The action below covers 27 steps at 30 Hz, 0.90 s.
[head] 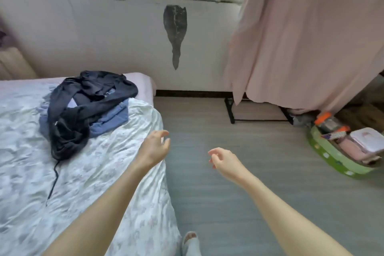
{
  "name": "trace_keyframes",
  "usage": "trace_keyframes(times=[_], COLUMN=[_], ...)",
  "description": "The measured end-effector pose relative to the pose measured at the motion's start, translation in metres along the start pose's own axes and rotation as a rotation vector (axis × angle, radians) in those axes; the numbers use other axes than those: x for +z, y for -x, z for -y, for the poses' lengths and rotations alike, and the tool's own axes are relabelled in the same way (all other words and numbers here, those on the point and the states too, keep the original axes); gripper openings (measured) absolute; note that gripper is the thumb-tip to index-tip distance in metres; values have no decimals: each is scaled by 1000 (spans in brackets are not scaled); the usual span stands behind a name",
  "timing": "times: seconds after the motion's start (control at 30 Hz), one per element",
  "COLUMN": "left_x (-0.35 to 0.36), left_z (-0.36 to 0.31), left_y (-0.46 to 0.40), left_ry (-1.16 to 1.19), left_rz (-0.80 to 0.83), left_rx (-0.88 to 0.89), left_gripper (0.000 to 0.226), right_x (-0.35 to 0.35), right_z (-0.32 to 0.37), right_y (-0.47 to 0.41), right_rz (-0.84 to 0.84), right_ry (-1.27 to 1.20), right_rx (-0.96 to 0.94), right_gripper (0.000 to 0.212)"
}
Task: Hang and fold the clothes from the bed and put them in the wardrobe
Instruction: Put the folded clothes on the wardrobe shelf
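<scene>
— So where are the clothes (83, 108)?
— Heaped on the bed (116, 172), up-left of both hands, long axis running away from us.
— Which hand's closer?
— Left hand (154, 147), over the bed edge; fingers loosely spread, empty. Right hand (225, 160) hangs over the floor (249, 172), half-curled, empty.

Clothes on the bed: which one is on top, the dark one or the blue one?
The dark garment is on top. It sprawls across the folded blue one, which peeks out beneath it.
</scene>
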<state>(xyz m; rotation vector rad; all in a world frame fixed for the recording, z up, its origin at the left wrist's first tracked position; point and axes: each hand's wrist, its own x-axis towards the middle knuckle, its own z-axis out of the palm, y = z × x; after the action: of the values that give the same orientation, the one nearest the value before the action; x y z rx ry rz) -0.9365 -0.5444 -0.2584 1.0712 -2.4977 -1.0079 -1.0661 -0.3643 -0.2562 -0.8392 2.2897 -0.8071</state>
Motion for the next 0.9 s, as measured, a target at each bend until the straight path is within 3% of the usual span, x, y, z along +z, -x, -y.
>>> trace_keyframes(times=[0.17, 0.43, 0.73, 0.9], left_x=[-37, -98, -145, -174], left_z=[32, 92, 207, 294], left_y=[-110, -247, -462, -613], left_ry=[10, -83, -175, -194], left_rz=[-72, -160, -151, -90], left_rx=[-94, -251, -421, -557], left_gripper=[34, 34, 36, 38], right_x=[-10, 14, 97, 162], right_z=[65, 151, 228, 286], right_y=[-139, -307, -567, -737], right_rz=[90, 207, 310, 418], right_ry=[121, 112, 77, 94], right_rx=[-87, -234, -274, -187], right_gripper=[34, 34, 36, 40])
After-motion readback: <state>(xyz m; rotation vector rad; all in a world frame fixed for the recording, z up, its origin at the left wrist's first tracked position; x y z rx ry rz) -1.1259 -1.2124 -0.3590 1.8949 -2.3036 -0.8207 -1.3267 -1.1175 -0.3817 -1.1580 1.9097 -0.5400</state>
